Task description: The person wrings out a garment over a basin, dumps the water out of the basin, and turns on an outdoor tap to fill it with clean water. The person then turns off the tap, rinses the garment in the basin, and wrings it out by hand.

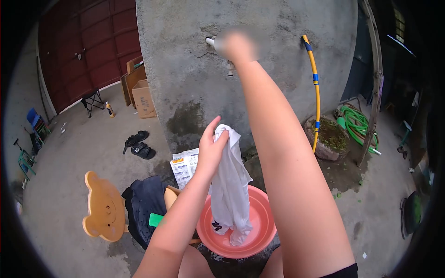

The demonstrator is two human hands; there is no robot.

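My left hand (213, 148) grips the top of a white cloth (230, 180), which hangs down into a pink basin (265, 217). A small dark mark shows near the cloth's lower left end. My right hand (238, 46) is raised to the grey wall, at a white pipe (210, 41) with a tap spout (230, 72) below it. A blur covers that hand, so its fingers and what they touch cannot be made out.
Left of the basin are a bear-shaped chair back (105, 208), dark clothes (147, 204) and a green object (155, 219). Behind stand a printed white bag (184, 167) and black sandals (142, 149). A yellow hose (317, 92) hangs at right, near a planter (330, 139).
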